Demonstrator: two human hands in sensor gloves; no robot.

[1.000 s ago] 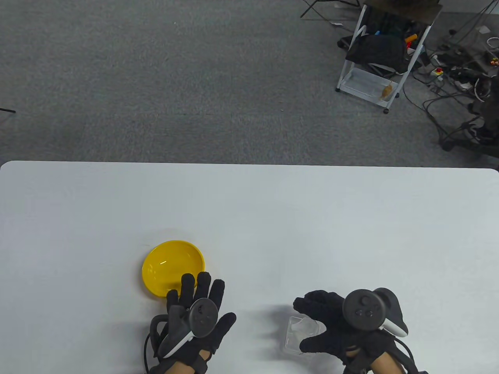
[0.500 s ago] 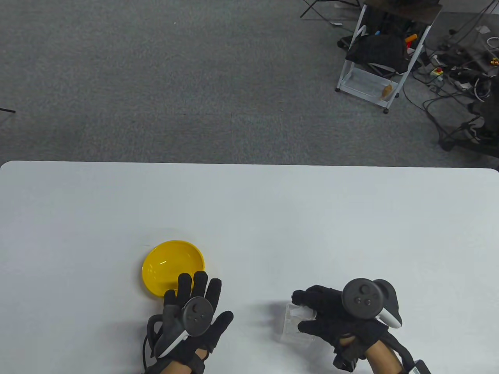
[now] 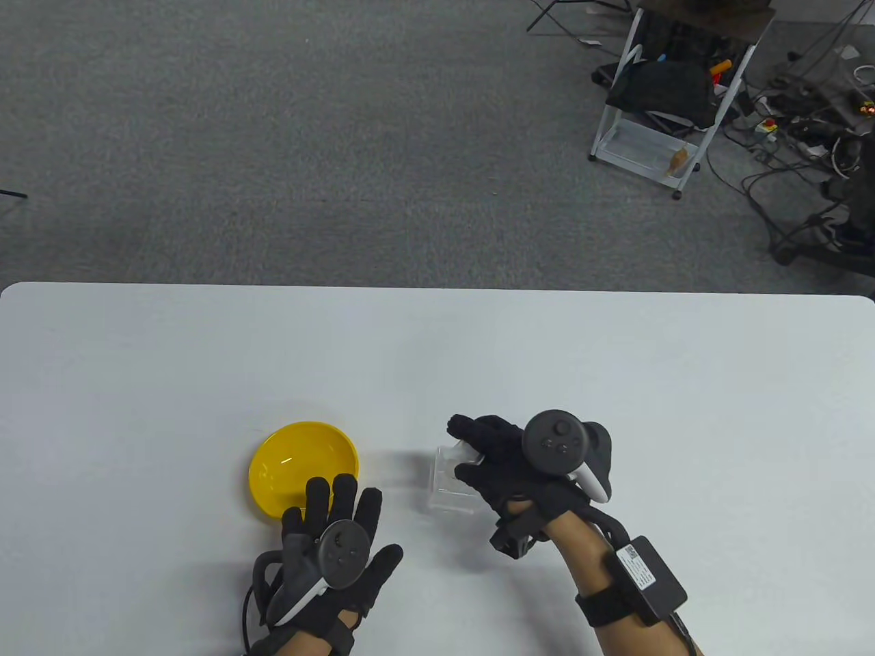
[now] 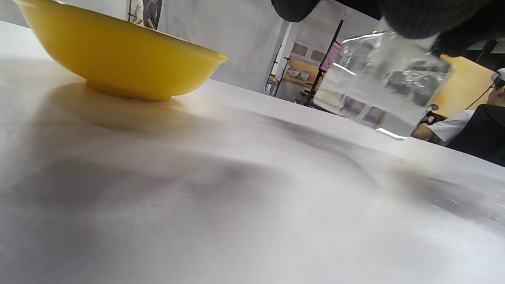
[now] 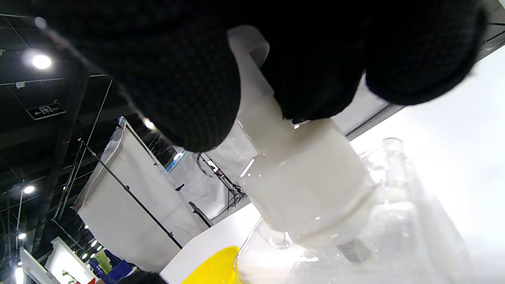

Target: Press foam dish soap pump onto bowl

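**Fingers wrapped on soap bottle, just beside bowl**

Table view: right hand (image 3: 509,465) grips clear soap bottle (image 3: 448,485), just right of yellow bowl (image 3: 303,470). Left hand (image 3: 335,547), fingers spread flat, holds nothing, at the bowl's near rim.

Left wrist view: bottle (image 4: 378,90) lifted and tilted beside the bowl (image 4: 118,55).

Right wrist view: fingers (image 5: 177,79) wrapped around white pump (image 5: 300,177); nozzle direction unclear. Risk: pressing early, short of the bowl, would foam the table (image 3: 615,355).
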